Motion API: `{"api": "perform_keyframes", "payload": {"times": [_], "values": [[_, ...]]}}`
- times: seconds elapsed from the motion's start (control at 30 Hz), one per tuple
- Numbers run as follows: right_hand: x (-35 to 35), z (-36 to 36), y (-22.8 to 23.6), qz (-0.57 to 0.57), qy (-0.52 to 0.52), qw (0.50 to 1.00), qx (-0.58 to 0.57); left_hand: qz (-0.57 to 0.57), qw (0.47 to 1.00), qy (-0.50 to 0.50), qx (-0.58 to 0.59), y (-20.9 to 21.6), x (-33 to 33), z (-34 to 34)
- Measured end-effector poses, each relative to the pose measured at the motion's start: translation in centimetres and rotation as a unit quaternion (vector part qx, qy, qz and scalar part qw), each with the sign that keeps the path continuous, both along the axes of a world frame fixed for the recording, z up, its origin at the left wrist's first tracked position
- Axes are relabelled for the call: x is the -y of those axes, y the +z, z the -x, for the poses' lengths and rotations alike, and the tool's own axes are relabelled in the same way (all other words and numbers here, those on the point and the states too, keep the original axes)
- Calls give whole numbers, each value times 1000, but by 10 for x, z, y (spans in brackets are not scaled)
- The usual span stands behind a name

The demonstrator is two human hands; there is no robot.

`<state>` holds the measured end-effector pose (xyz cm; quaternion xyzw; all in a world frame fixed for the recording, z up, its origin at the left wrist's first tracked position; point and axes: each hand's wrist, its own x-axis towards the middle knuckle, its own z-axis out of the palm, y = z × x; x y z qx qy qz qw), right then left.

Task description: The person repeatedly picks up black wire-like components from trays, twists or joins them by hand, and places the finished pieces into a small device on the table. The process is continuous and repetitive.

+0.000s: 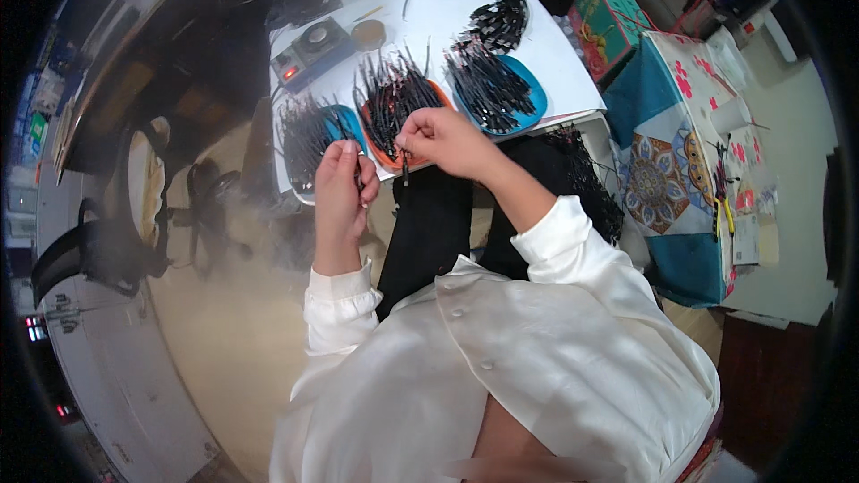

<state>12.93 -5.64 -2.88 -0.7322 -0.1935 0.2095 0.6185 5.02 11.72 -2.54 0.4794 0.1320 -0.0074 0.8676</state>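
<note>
My left hand [342, 188] is closed near the front edge of the white table, with a thin dark piece showing between its fingers. To its right, my right hand [440, 139] pinches a short black cable [405, 170] whose end hangs down past the table edge. Just beyond my hands, an orange tray [383, 159] holds a heap of short black cables [386, 103]. On its left a blue tray [351, 121] carries thinner dark cables [304, 139]. Another blue tray [535, 94], on the right, bears more black cables [488, 89].
A grey device [313, 49] with a red light stands on the white table [564, 80], beside a round brown disc [368, 34]. Bundled black cables [501, 22] lie at the back. A patterned cloth [667, 161] covers a side table at right, with yellow-handled pliers [727, 206]. A chair [148, 188] stands at left.
</note>
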Motion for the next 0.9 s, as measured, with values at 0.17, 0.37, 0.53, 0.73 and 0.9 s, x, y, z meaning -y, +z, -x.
{"api": "perform_keyframes", "payload": {"times": [0.17,0.37,0.53,0.73,0.9], "values": [[25,39,22,69,-28,954,291,-52,997,31,54,1,50,1],[32,39,16,95,-71,949,291,17,998,54,34,-2,74,-6],[53,20,5,112,-61,964,235,28,998,48,36,-2,83,-15],[93,-65,-12,290,-230,867,332,-33,999,-12,25,-2,80,-27],[104,-68,-25,343,-209,862,310,-11,999,-39,15,-7,77,-30]]}}
